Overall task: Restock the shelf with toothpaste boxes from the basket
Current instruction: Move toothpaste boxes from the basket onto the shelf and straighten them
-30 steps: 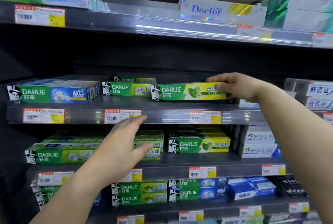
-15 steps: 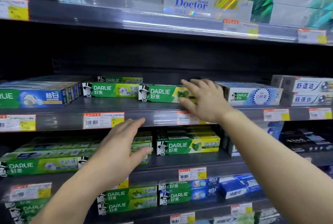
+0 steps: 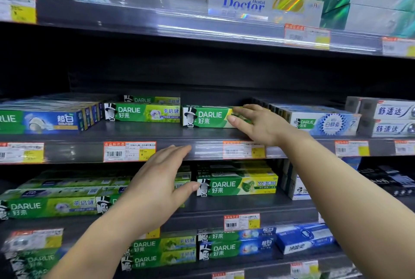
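A green and yellow Darlie toothpaste box [image 3: 205, 117] lies lengthwise on the middle shelf [image 3: 179, 135]. My right hand [image 3: 258, 126] lies over the box's right end, fingers straight across its top and thumb against its front face. My left hand [image 3: 157, 186] hovers open in front of the shelf below, fingers spread, holding nothing. Another green Darlie box [image 3: 143, 112] sits just left of the first one. The basket is out of view.
Blue Darlie boxes [image 3: 45, 119] fill the shelf's left end, and white and blue boxes [image 3: 325, 121] stand to the right. The lower shelves hold more Darlie boxes [image 3: 238, 185]. A Doctor box [image 3: 262, 7] sits on the top shelf. Price labels [image 3: 129, 150] line the shelf edges.
My right hand slid from the box's right end onto its top and front while the box went deeper onto the shelf. The view shifted right. My left hand stayed hovering.
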{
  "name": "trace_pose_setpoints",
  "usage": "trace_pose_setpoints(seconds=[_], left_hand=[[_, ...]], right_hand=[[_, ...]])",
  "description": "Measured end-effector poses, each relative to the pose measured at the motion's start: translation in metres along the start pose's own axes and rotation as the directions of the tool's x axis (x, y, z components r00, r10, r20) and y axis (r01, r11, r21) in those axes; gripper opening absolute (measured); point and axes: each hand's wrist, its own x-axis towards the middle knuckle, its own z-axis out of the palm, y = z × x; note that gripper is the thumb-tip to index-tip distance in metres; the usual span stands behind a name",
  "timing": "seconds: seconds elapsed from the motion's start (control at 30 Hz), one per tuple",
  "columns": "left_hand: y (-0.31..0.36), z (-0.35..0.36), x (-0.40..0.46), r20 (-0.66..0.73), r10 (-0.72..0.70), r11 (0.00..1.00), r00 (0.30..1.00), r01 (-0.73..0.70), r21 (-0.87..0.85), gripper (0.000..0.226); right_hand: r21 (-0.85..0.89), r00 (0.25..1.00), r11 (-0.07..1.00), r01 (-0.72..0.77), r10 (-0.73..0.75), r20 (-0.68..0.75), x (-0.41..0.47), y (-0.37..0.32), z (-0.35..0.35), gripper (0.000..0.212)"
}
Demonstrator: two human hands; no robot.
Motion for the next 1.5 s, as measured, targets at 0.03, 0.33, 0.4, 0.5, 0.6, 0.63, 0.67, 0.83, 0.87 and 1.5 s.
trace_pose_setpoints(seconds=[0.03,0.33,0.4,0.5,0.6,0.63,0.67,0.83,0.87,1.5], left_hand=[[0.002,-0.002,0.002,-0.006,-0.002,1.000,1.000,0.002,0.011,0.070],[-0.006,-0.003,0.006,-0.006,-0.049,0.997,0.999,0.049,0.059,0.070],[-0.006,-0.003,0.007,-0.004,-0.062,0.996,0.998,0.062,0.063,0.071],[-0.006,-0.004,0.009,-0.010,-0.056,0.996,0.998,0.057,0.071,0.071],[-0.007,-0.008,0.009,-0.022,-0.049,0.996,0.999,0.050,0.074,0.071],[-0.008,-0.009,0.009,-0.026,-0.047,0.996,0.999,0.049,0.077,0.071],[-0.010,-0.010,0.010,-0.031,-0.045,0.995,0.998,0.048,0.084,0.071],[-0.014,-0.010,0.013,-0.046,-0.074,0.992,0.996,0.078,0.102,0.073],[-0.013,-0.010,0.014,-0.049,-0.077,0.991,0.996,0.081,0.103,0.073],[-0.142,-0.104,-0.274,-0.223,-0.465,0.827,0.857,0.511,0.234,0.077]], right_hand=[[0.009,1.000,1.000,-0.001,0.001,0.003,0.001,0.001,-0.001,0.079],[-0.019,1.000,1.000,-0.007,0.007,0.008,0.004,0.004,0.000,0.072],[-0.060,1.000,0.998,-0.010,0.011,0.013,0.004,0.004,0.001,0.076],[-0.127,1.000,0.992,-0.003,0.003,-0.006,-0.002,0.003,0.003,0.078],[-0.143,0.997,0.989,0.042,-0.052,-0.064,-0.017,0.005,0.005,0.076],[-0.149,0.994,0.987,0.059,-0.072,-0.081,-0.023,0.006,0.006,0.080],[-0.150,0.993,0.986,0.067,-0.082,-0.091,-0.029,0.007,0.007,0.084],[-0.132,0.995,0.990,0.053,-0.063,-0.072,-0.056,0.015,0.010,0.094],[-0.138,0.995,0.989,0.053,-0.064,-0.081,-0.059,0.016,0.010,0.097],[0.189,0.800,0.791,0.582,-0.598,0.039,-0.154,-0.285,0.177,0.064]])
